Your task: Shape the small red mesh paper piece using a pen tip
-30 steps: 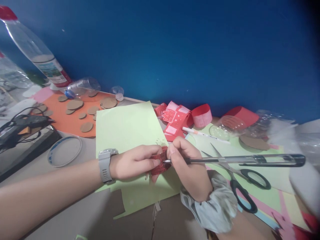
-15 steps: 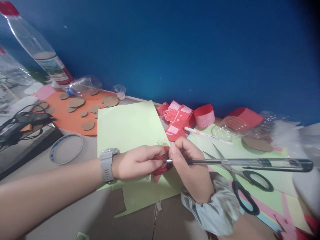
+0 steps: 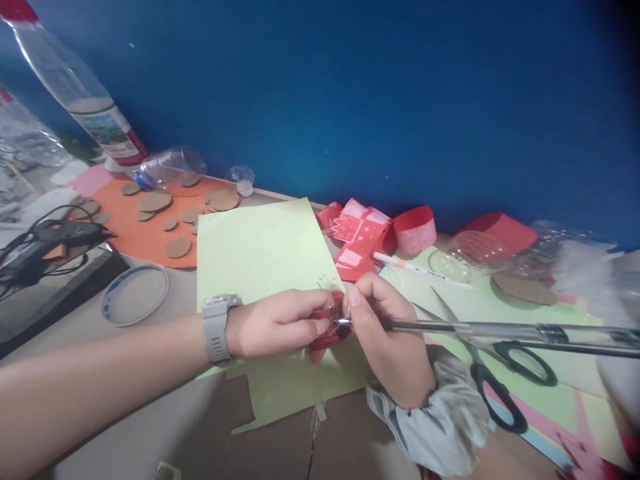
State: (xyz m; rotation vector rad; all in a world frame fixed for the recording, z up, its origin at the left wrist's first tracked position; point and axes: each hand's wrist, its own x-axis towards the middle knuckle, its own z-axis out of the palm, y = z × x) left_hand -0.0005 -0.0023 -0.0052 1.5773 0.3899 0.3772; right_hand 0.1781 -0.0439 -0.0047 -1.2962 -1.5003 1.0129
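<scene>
My left hand (image 3: 280,323), with a grey watch at the wrist, holds a small red dotted piece (image 3: 327,328) between thumb and fingers over the light green paper (image 3: 260,247). My right hand (image 3: 393,337), a pale scrunchie (image 3: 435,413) on its wrist, is closed round a clear-barrelled pen (image 3: 520,331). The pen's tip end meets the red piece, and its long barrel points to the right. Whether the tip is marking the piece is too small to tell. Fingers cover part of the red piece.
Black-handled scissors (image 3: 500,393) lie right of my right hand. Red paper pieces (image 3: 365,233) and a white marker (image 3: 420,270) lie behind. Orange paper (image 3: 120,220) with cardboard discs, a tape ring (image 3: 135,295), a glue gun (image 3: 65,233) and a bottle (image 3: 100,127) are at left.
The view has shifted slightly, so the hands, pen and red piece appear a little further right. Both grips look the same.
</scene>
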